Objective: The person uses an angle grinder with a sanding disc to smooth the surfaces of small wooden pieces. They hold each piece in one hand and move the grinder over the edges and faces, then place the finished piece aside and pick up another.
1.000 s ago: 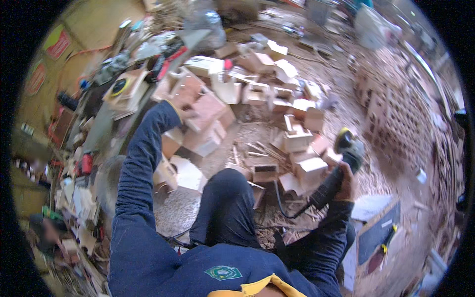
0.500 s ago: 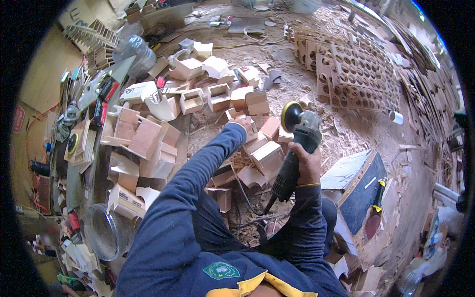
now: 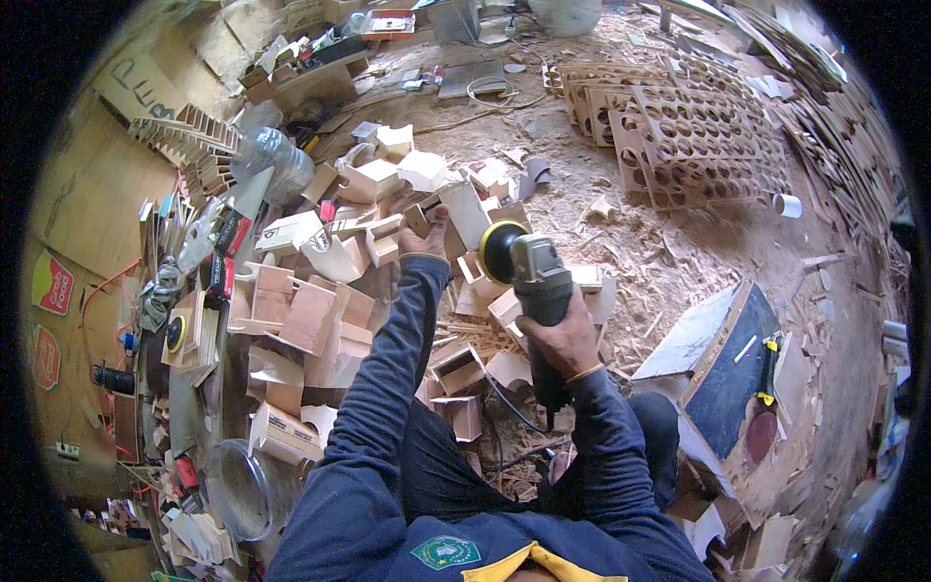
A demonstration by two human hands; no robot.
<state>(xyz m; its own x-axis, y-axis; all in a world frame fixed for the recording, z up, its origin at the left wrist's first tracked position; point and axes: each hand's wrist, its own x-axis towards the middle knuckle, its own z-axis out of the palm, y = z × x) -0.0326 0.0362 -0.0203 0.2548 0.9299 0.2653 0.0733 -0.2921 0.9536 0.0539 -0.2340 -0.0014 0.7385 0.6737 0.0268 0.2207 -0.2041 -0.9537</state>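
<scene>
My left hand is closed on a small wooden box, its pale side tilted toward the right. In my right hand is an angle grinder, gripped round its dark body, its head pointing up and left. The yellow-edged sanding disc sits close to the lower right of the box; I cannot tell whether they touch. The grinder's cord drops from its lower end between my legs. Around my hands lie several more wooden boxes, such as an open one below the disc.
Wooden boxes are heaped at the left. Panels with rows of round holes stand at the far right. A dark-topped wooden block is at my right, with a yellow-and-black tool on it. Shavings cover the floor.
My left hand has lifted a wooden box out of the pile. My right hand has brought the grinder leftward, turning its disc toward that box. The view has shifted slightly.
</scene>
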